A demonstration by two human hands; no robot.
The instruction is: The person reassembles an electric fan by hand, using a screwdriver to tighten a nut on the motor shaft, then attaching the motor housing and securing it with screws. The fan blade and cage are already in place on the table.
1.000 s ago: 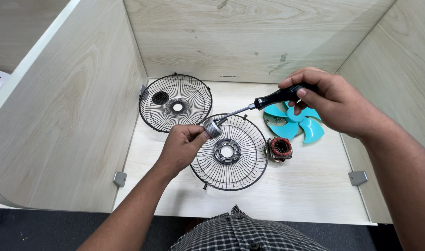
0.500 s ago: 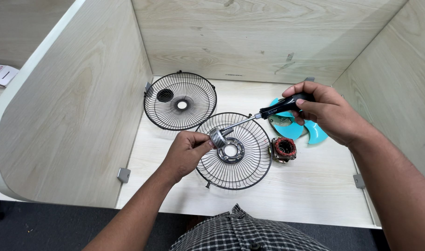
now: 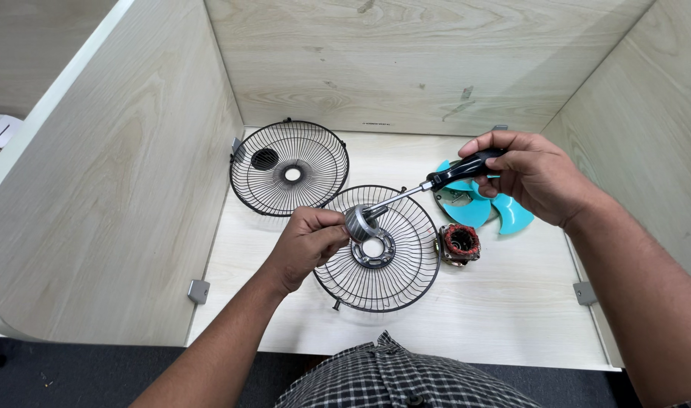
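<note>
The left hand (image 3: 306,243) grips a grey metal ring part (image 3: 359,223) above the front wire grille (image 3: 377,249) on the counter (image 3: 481,317) — the right hand (image 3: 534,175) is closed around a screwdriver (image 3: 436,183), its tip at the part.

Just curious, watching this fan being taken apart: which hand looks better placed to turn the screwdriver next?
The right hand: it grips the screwdriver by its black handle, tip in the grey metal part. The left hand is busy holding that part.
</note>
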